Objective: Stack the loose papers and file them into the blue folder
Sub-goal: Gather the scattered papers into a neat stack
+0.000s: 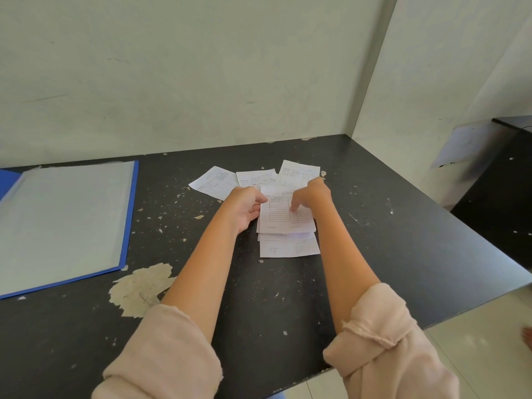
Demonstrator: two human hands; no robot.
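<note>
Pale, scuffed walls [201,67] met in a corner behind the black, chipped laminate surface [374,226], whose coating had peeled into a tan patch [144,286] near the front. An open blue plastic folder [128,226] with a cloudy clear sheet inside lay flat at the far left, well apart from the papers.

A small uneven pile of white printed forms [288,246] sat mid-surface, its lower sheets sticking out toward the person. Three more loose white forms [214,182] lay fanned just beyond it, overlapping one another. The left hand [246,208] was clamped on the pile's left edge, thumb on top. The right hand [315,194] arched over it with fingertips [292,209] pressing down, gripping nothing as far as could be seen.

The likeliest trouble was the pile itself. It was not squared, so a lift by one edge would probably let the lower sheets slide out and scatter on the long carry to the folder. The far forms could also be overlooked — or nudged away by a careless reach.
</note>
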